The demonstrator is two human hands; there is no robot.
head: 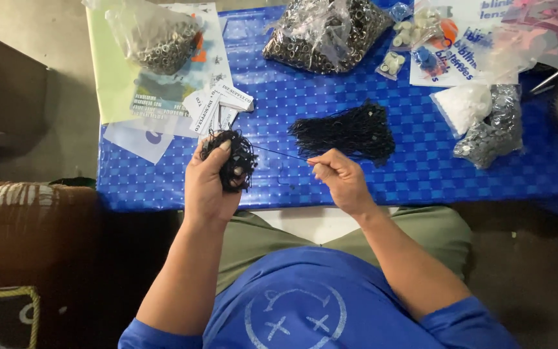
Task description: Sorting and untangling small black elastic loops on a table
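Observation:
My left hand (209, 184) is closed around a tangled bunch of black strings (235, 156), held just above the near edge of the blue chequered table (421, 174). My right hand (338, 179) pinches one thin black string (279, 153) that runs taut from the bunch to its fingertips. A larger pile of black strings (350, 131) lies on the table just beyond my right hand. A small stack of white printed tags (219, 103) sits beyond my left hand.
Clear bags of metal eyelets lie at the far left (159, 40), far middle (330, 29) and right (495, 126). A bag of white pieces (465, 105) and printed sheets (460, 45) sit at the far right. A brown cushion (27, 226) is on my left.

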